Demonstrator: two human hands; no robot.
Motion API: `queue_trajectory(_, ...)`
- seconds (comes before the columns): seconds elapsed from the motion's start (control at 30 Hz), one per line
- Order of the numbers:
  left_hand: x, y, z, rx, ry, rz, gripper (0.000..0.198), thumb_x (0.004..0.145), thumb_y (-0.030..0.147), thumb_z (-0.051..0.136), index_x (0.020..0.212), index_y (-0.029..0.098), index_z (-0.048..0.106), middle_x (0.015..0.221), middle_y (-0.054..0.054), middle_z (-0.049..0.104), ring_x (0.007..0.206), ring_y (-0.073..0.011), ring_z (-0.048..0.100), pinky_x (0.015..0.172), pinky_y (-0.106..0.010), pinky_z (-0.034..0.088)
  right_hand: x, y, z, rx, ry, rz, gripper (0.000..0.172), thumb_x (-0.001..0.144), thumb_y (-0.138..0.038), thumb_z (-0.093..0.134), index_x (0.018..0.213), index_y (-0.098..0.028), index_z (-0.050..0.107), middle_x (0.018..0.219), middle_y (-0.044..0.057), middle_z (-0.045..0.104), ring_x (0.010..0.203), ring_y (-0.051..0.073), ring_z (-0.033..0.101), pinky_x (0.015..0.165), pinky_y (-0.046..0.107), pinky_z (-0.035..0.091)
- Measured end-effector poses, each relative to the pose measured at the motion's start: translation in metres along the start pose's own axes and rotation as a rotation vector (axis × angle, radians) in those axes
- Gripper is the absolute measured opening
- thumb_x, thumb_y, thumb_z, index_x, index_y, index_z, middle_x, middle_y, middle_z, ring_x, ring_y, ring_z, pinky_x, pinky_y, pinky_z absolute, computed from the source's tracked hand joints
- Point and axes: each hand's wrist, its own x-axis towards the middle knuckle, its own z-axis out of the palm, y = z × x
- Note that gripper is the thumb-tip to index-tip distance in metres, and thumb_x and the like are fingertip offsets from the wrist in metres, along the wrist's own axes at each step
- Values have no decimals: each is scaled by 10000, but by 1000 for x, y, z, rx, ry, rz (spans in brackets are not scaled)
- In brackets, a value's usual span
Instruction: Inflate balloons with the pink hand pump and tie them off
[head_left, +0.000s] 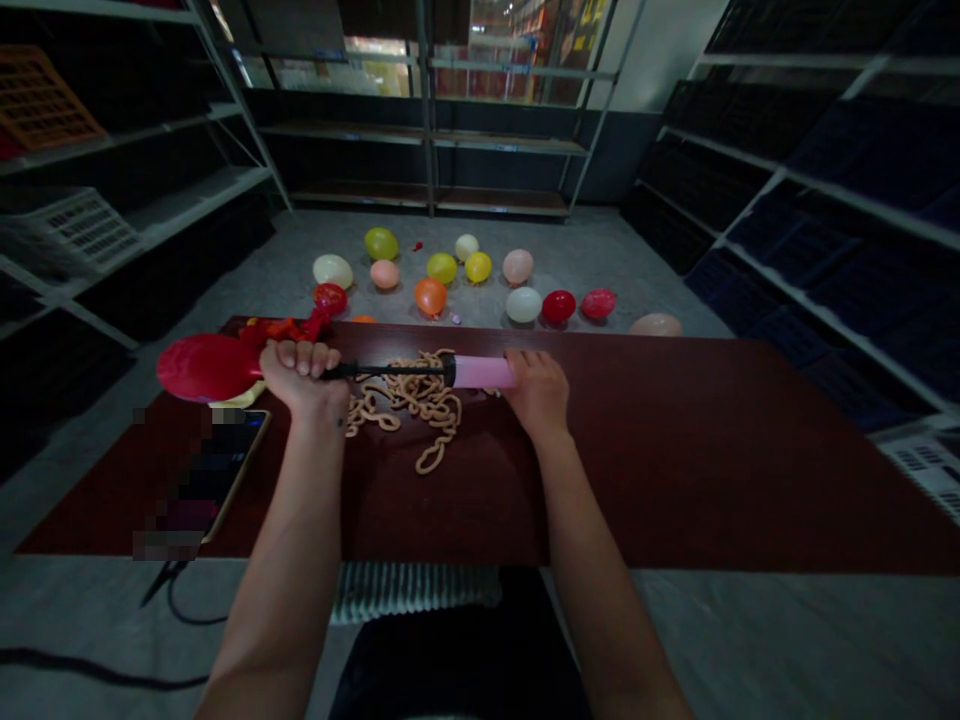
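Note:
A pink hand pump (pixel 481 372) with a black rod lies level between my hands, above the table. My right hand (pixel 538 392) is closed around the pink barrel at its right end. At the left end, my left hand (pixel 300 374) is closed where the black rod meets a red balloon (pixel 201 368). That balloon is partly filled and points left; its neck is hidden in my fingers. Under the rod lies a tangled heap of tan rubbery loops (pixel 420 400). Limp red and orange balloons (pixel 281 328) lie behind my left hand.
The dark red table (pixel 675 450) spans the view. A phone (pixel 225 470) lies at its left, partly blurred out. Beyond it, several inflated balloons (pixel 431 297) rest on the floor. Metal shelves (pixel 510 145) stand at the back and both sides. A black cable (pixel 105 672) runs at lower left.

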Motion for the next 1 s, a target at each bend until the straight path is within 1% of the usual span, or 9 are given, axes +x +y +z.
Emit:
queue_trajectory(0.23, 2, -8, -2, 5, 29, 7, 448, 1030, 160, 224, 589, 179, 145, 422, 65, 178, 324, -46, 191, 411, -210, 170, -4, -6, 4, 16, -17, 23, 290, 900, -284, 633, 1178, -200, 636, 1077, 106, 676, 989, 268, 544, 754, 354, 345)
queue_trajectory(0.4, 1, -15, -2, -8, 63, 6, 423, 1011, 166, 277, 606, 187, 158, 422, 79, 179, 331, -49, 168, 413, -209, 159, -7, -13, 7, 0, -46, -26, 303, 874, -291, 651, 1156, -182, 643, 1037, 104, 691, 950, 257, 575, 724, 351, 342)
queue_trajectory(0.5, 0, -24, -3, -20, 40, -19, 435, 998, 177, 322, 591, 195, 169, 425, 78, 175, 325, -55, 175, 405, -222, 158, -10, -22, 6, -12, -47, -61, 278, 878, -314, 644, 1122, -180, 642, 1026, 104, 702, 940, 254, 600, 700, 347, 341)
queue_trajectory(0.6, -3, -34, -4, -12, 16, -65, 455, 1005, 183, 315, 570, 198, 181, 422, 77, 169, 318, -58, 174, 401, -233, 148, -13, -36, 4, 1, -85, -86, 243, 913, -357, 600, 1081, -187, 640, 1006, 103, 714, 922, 247, 627, 673, 336, 344)
queue_trajectory(0.67, -7, -40, -3, -3, 7, -90, 469, 1011, 186, 310, 557, 197, 193, 416, 76, 165, 316, -61, 168, 396, -236, 144, -15, -46, 4, 20, -119, -103, 291, 921, -394, 590, 1117, -183, 633, 1015, 108, 721, 917, 246, 643, 661, 328, 352)
queue_trajectory(0.73, -12, -46, -2, -2, -9, -106, 478, 1012, 187, 324, 549, 196, 207, 415, 76, 173, 318, -63, 168, 391, -233, 150, -16, -54, 5, 36, -139, -117, 384, 913, -446, 601, 1179, -170, 620, 1040, 118, 726, 927, 253, 657, 657, 326, 365)
queue_trajectory(0.8, -16, -51, -1, -7, -23, -126, 487, 1015, 194, 332, 543, 197, 212, 416, 74, 179, 321, -68, 171, 383, -232, 158, -16, -59, 7, 49, -140, -115, 478, 901, -506, 606, 1225, -155, 607, 1059, 133, 729, 933, 265, 666, 657, 328, 377)
queue_trajectory(0.87, -17, -54, 0, -9, -29, -148, 494, 1018, 201, 328, 538, 199, 208, 418, 69, 178, 323, -74, 173, 377, -235, 159, -15, -60, 11, 65, -128, -105, 510, 897, -516, 607, 1257, -154, 598, 1076, 139, 732, 935, 268, 671, 662, 328, 383)
queue_trajectory(1.0, -14, -54, 1, -1, -12, -129, 489, 1012, 197, 325, 539, 206, 199, 428, 64, 172, 325, -83, 173, 370, -244, 163, -11, -56, 17, 84, -82, -87, 357, 912, -418, 594, 1183, -189, 628, 1043, 111, 737, 926, 248, 667, 671, 319, 372)
